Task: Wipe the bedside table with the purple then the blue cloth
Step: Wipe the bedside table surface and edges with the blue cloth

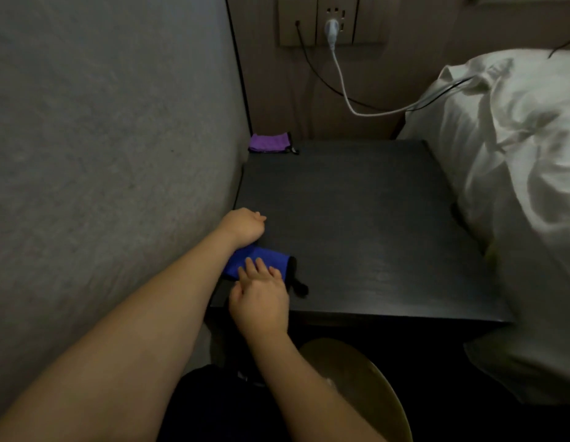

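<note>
The dark bedside table [366,224] fills the middle of the view. A folded purple cloth [269,142] lies at its far left corner against the wall. A folded blue cloth [245,260] with a black edge and loop lies at the near left corner. My right hand [261,298] rests on the blue cloth with its fingers spread flat on it. My left hand [243,225] sits curled on the table just beyond the blue cloth, its wrist over the cloth's far edge, with nothing seen in it.
A grey textured wall [111,154] runs along the table's left side. A bed with white bedding [516,173] borders the right. A wall socket [333,23] with a white cable and a black cable hangs behind. A round yellowish bin [363,384] stands below the front edge.
</note>
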A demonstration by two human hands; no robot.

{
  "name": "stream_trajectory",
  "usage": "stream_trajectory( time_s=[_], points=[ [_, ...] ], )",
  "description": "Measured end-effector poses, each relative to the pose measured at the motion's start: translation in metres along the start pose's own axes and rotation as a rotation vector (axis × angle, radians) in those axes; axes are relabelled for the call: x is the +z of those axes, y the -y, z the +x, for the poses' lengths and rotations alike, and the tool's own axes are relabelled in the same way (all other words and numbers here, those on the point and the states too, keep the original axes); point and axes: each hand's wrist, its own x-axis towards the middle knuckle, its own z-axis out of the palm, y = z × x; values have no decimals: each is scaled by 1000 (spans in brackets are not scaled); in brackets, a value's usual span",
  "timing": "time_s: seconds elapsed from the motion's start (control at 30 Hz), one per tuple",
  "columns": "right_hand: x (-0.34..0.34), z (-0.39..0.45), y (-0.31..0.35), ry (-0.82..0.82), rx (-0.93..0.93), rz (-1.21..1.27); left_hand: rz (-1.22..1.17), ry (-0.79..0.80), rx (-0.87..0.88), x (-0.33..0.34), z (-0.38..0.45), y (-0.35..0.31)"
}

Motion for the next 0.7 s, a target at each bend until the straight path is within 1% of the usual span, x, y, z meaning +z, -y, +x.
stream_trajectory(
  time_s=[0.1,0.23,0.3,0.33,0.37,0.4,0.5,0.6,0.7],
  points=[
    [1,-4,2,38,-87,-15,18,-5,27,1,0,-1],
    [-6,-7,-18,80,-244,12,18,-21,46,7,0,4],
    [-17,-10,-31,87,-267,27,11,-40,58,11,1,8],
    [-22,-13,-38,81,-261,14,8,-51,62,14,1,9],
    [-27,-15,-47,42,-254,-8,5,-69,67,18,1,11],
    [-32,-19,-56,17,-226,-7,-8,-97,72,22,0,11],
    [-53,-30,-91,14,-103,3,-61,-224,104,41,-9,12],
    [-81,-39,-134,-45,-9,-105,-62,-319,144,55,-12,13],
    [-107,-44,-179,-115,91,-193,-45,-351,155,59,-12,13]
  ],
)
